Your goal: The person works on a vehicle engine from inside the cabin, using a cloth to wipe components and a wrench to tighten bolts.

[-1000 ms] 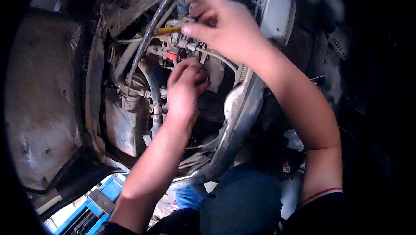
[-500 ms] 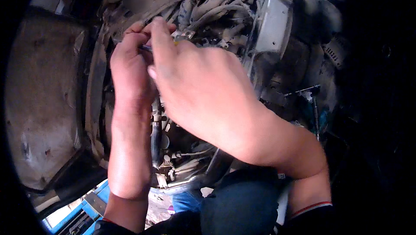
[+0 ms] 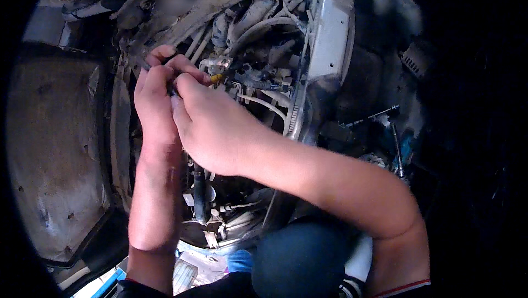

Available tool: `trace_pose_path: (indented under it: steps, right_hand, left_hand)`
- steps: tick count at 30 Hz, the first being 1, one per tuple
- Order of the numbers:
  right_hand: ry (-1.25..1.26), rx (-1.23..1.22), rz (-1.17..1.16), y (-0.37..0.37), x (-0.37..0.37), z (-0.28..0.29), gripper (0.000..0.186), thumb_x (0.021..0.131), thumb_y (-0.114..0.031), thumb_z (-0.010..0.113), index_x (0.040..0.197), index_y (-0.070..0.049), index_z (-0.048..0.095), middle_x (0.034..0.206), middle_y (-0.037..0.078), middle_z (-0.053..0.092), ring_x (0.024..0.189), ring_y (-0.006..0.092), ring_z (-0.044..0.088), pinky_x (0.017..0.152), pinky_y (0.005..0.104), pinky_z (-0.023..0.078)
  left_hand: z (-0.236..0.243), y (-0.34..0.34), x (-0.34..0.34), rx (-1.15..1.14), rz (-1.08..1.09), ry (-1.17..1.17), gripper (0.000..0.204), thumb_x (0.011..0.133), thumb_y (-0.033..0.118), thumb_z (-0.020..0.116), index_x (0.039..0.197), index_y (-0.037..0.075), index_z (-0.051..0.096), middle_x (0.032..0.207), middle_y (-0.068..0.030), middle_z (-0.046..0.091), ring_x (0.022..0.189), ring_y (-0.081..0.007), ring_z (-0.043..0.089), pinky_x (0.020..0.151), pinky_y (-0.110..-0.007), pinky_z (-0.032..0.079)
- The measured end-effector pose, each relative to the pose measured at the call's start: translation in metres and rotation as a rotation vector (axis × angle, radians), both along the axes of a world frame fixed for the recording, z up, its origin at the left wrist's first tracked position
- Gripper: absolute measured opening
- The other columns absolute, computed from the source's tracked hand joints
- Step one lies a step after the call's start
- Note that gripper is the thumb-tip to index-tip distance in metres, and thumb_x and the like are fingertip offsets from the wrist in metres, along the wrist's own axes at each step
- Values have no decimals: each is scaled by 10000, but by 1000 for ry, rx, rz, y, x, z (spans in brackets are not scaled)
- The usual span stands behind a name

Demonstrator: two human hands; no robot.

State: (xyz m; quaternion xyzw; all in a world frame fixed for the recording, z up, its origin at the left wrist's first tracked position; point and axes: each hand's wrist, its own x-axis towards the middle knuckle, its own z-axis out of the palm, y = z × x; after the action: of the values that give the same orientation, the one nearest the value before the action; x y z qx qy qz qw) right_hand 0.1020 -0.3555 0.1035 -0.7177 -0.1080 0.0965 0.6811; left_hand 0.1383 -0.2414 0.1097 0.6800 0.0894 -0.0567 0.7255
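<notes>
Both my hands meet over the upper left of a dirty vehicle engine bay. My left hand (image 3: 155,94) is closed, its fingers curled round something dark and thin that is mostly hidden. Against it, my right hand (image 3: 214,122) pinches with thumb and forefinger at the same spot; a small dark bit shows between the fingertips, too little to name. A yellow piece (image 3: 217,78) sticks out just beyond the fingers, close to a pale metal bracket (image 3: 215,65). A corrugated dark hose (image 3: 258,82) runs to the right of the yellow piece.
A grey metal cover (image 3: 331,28) stands along the right of the bay. Two thin metal tools, a rod (image 3: 374,115) and a dark-shafted one (image 3: 396,147), lie at right. A large worn panel (image 3: 58,155) fills the left. A dark rounded shape (image 3: 297,259) sits at the bottom.
My right hand has shifted left and down and its raised forefinger has bent in towards my left hand. The yellow piece and nearby bracket show more plainly. The view has shifted slightly.
</notes>
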Motion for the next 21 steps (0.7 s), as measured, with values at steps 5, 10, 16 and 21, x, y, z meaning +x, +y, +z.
trace_pose_path:
  steps: [5, 10, 16, 21]
  right_hand:
    - [75, 281, -142, 24, -16, -15, 162, 1009, -120, 433, 1070, 28, 409, 729, 293, 597, 735, 504, 608, 637, 569, 446]
    - [80, 351, -206, 34, -19, -18, 169, 1015, -114, 424, 1103, 29, 405, 794, 274, 590, 781, 486, 612, 640, 515, 447]
    - [-80, 456, -371, 57, -21, -33, 251, 986, -109, 448, 1185, 24, 374, 780, 313, 609, 765, 533, 601, 648, 595, 455]
    - [-114, 514, -442, 70, -25, -39, 317, 1000, -149, 428, 1245, 40, 360, 884, 334, 598, 850, 527, 592, 706, 582, 446]
  left_hand:
    - [7, 9, 10, 142, -172, 7, 274, 904, 80, 371, 1149, -11, 450, 752, -105, 620, 705, -182, 618, 681, -275, 513]
    - [7, 12, 14, 105, -285, -27, 232, 910, 79, 379, 1119, 14, 455, 751, -107, 621, 710, -179, 621, 676, -273, 514]
    - [8, 11, 17, 34, -345, -20, 213, 903, 79, 407, 1102, 30, 464, 724, -91, 589, 678, -177, 591, 658, -290, 506]
    - [7, 16, 24, 75, -450, 4, 193, 895, 92, 434, 1077, 36, 468, 719, -95, 575, 658, -182, 575, 658, -296, 496]
